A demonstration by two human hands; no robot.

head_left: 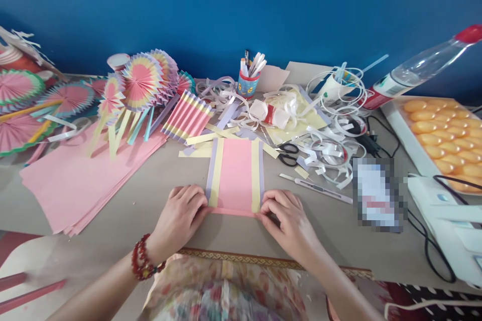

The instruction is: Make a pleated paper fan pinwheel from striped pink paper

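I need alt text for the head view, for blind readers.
The left hand and right hand press the near folded edge of a pink sheet with yellow and lilac side strips; paper fans, scissors and scraps lie behind.

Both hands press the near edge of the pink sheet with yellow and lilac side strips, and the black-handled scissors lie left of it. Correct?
Not quite: the head view shows the scissors lying right of the pink sheet, not left. The rest holds: left hand and right hand both press its near edge.
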